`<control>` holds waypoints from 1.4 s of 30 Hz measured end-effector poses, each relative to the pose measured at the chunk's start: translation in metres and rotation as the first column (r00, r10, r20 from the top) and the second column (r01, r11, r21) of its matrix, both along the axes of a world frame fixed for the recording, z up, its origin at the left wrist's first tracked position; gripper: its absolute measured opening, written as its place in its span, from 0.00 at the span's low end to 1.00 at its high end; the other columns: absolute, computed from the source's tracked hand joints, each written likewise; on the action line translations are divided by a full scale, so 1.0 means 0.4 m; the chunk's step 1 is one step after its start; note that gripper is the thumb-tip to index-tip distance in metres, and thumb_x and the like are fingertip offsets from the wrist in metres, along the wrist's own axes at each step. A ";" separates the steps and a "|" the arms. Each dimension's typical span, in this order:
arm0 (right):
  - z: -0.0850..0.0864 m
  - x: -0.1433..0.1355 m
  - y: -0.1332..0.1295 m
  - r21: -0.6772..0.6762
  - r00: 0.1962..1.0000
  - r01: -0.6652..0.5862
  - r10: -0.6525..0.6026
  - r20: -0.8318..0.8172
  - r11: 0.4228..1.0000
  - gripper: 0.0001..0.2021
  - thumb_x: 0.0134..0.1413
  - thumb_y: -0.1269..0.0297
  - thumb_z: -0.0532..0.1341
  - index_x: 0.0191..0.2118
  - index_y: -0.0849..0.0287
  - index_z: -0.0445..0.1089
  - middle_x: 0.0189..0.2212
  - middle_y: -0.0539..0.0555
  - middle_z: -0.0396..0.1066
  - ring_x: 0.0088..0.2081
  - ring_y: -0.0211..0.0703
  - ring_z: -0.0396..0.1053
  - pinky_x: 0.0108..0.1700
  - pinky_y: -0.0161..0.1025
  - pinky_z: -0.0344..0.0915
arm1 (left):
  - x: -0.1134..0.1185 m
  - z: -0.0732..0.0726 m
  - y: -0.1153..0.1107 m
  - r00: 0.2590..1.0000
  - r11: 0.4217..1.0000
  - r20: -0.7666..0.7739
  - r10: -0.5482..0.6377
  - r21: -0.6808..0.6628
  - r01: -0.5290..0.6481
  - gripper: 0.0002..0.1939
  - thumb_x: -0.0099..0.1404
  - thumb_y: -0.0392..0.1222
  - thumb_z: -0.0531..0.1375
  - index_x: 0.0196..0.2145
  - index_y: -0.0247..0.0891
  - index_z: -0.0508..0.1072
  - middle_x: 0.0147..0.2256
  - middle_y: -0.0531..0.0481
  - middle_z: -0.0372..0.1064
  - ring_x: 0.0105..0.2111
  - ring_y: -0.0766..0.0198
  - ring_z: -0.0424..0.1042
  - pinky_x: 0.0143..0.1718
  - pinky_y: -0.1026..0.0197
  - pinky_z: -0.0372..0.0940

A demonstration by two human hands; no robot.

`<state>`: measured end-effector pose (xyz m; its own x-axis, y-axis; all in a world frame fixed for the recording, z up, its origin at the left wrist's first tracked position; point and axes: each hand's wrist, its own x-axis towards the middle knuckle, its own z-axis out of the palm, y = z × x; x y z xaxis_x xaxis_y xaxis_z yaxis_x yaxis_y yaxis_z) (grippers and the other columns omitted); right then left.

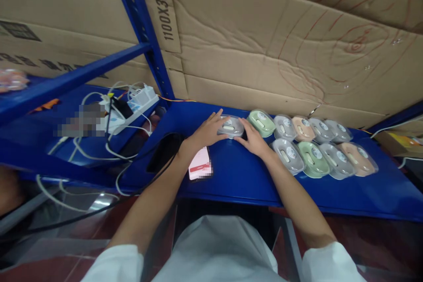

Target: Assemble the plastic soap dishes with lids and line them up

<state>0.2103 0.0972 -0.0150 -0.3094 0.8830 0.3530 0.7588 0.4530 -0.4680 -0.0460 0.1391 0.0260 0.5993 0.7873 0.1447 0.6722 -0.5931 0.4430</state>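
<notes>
A grey container in a clear cover [234,127] lies on the blue shelf between my two hands. My left hand [209,132] is at its left side, fingers apart and touching its edge. My right hand [254,138] is at its right side, thumb and fingers spread against the edge. Just right of it sits a green container [261,123]. Further right, grey, green and beige containers stand in two rows, among them a beige one [303,129] at the back and a green one [313,159] in front.
A pink-screened phone [199,164] lies below my left hand. A black object [165,152], white cables and a power strip [140,105] are on the left. Cardboard [231,31] stands behind the blue shelf [238,180]. A blue post [142,22] rises at back left.
</notes>
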 end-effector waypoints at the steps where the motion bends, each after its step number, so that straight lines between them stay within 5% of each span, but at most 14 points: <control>1: -0.003 0.002 0.004 0.003 1.000 0.003 -0.003 -0.005 1.000 0.41 0.67 0.51 0.65 0.77 0.56 0.50 0.74 0.69 0.55 0.76 0.58 0.54 0.75 0.62 0.55 | -0.001 -0.001 -0.002 1.000 1.000 0.001 0.009 -0.013 -0.009 0.39 0.71 0.52 0.65 0.75 0.45 0.58 0.79 0.37 0.36 0.78 0.41 0.42 0.74 0.42 0.51; 6: -0.006 0.001 0.006 0.006 0.999 0.031 -0.031 0.007 0.999 0.41 0.67 0.51 0.66 0.77 0.57 0.49 0.74 0.69 0.56 0.75 0.59 0.55 0.75 0.62 0.56 | -0.001 -0.003 -0.008 0.999 0.997 0.020 0.036 -0.066 -0.034 0.42 0.72 0.51 0.64 0.77 0.49 0.51 0.79 0.37 0.36 0.77 0.40 0.46 0.71 0.42 0.57; 14: -0.018 0.007 0.010 0.000 1.000 -0.014 0.014 -0.015 1.000 0.42 0.69 0.48 0.62 0.79 0.58 0.47 0.75 0.68 0.55 0.76 0.57 0.54 0.76 0.59 0.53 | -0.005 -0.004 0.003 0.999 0.997 0.033 0.029 -0.077 -0.026 0.41 0.72 0.58 0.62 0.76 0.48 0.55 0.76 0.37 0.48 0.74 0.41 0.55 0.70 0.44 0.58; 27: -0.023 0.017 0.024 -0.005 0.997 0.038 -0.038 -0.064 0.999 0.44 0.65 0.47 0.67 0.78 0.54 0.51 0.74 0.64 0.57 0.75 0.56 0.56 0.76 0.57 0.53 | -0.005 -0.050 0.040 0.996 1.000 0.084 -0.001 -0.027 0.003 0.41 0.72 0.59 0.63 0.76 0.47 0.56 0.78 0.40 0.41 0.77 0.39 0.43 0.74 0.40 0.48; 42: -0.007 0.002 0.006 -0.045 0.997 0.031 -0.027 0.078 0.999 0.43 0.72 0.49 0.59 0.81 0.54 0.36 0.78 0.64 0.44 0.78 0.57 0.46 0.76 0.61 0.51 | -0.012 -0.047 0.045 0.994 0.999 0.102 0.026 0.016 -0.028 0.39 0.69 0.60 0.66 0.73 0.50 0.63 0.72 0.39 0.54 0.72 0.38 0.57 0.71 0.38 0.55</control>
